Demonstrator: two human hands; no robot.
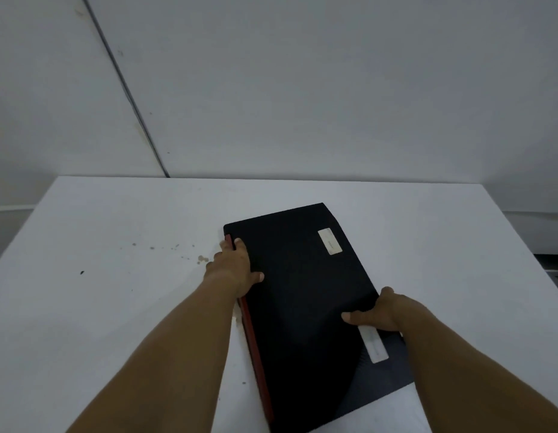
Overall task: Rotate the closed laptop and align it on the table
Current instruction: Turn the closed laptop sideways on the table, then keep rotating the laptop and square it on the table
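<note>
A closed black laptop (305, 301) with a red strip along its left edge lies on the white table (99, 307), its long side running away from me and slightly skewed. Two pale stickers sit on its lid. My left hand (235, 268) grips the left edge near the far corner, thumb on the lid and fingers curled over the side. My right hand (380, 310) holds the right edge, with the thumb pressed on top of the lid.
Small brown stains (202, 259) mark the table just left of the laptop. The table's far edge meets a grey wall (302, 89). Its right edge slopes down past the laptop.
</note>
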